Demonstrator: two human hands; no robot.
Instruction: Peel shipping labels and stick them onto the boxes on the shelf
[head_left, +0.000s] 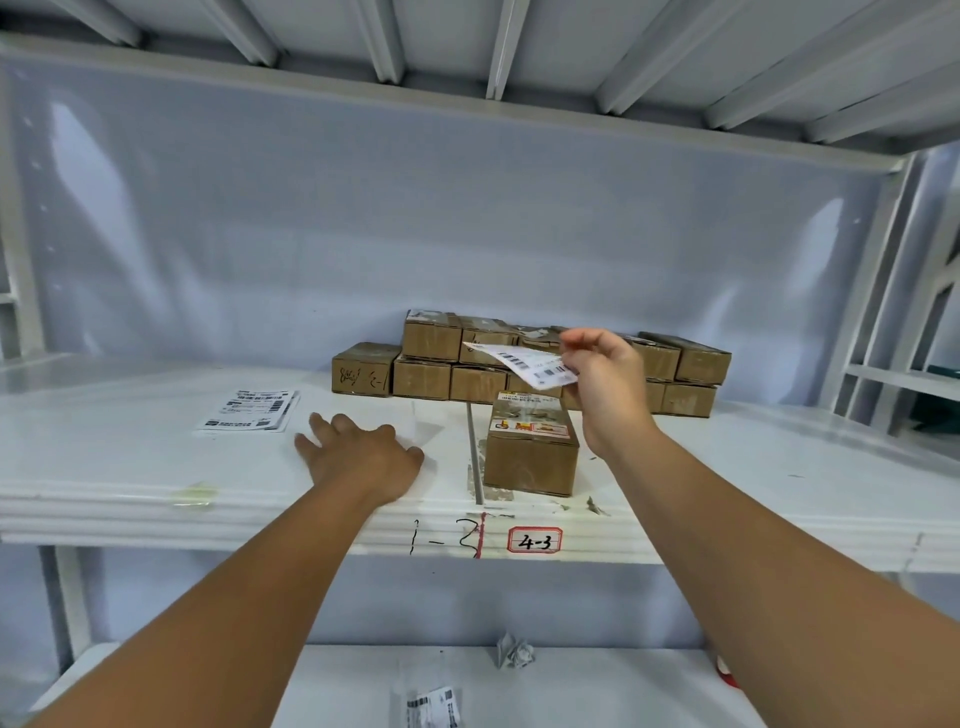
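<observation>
My right hand (605, 382) pinches a white shipping label (524, 362) by its right end and holds it in the air above a single brown cardboard box (530, 452) near the shelf's front edge. That box carries a printed sticker on its top. My left hand (358, 449) lies flat, fingers spread, on the white shelf board (156, 467), left of the box. A small stack of label sheets (249, 410) rests on the shelf further left. Behind the single box, several brown boxes (426, 364) are piled in two layers against the back wall.
The shelf's front edge bears handwritten marks and a red-framed tag reading 4-3 (535, 540). On the lower shelf lie a crumpled paper ball (514, 652) and a label sheet (434, 704). A white upright frame (883, 291) stands at the right.
</observation>
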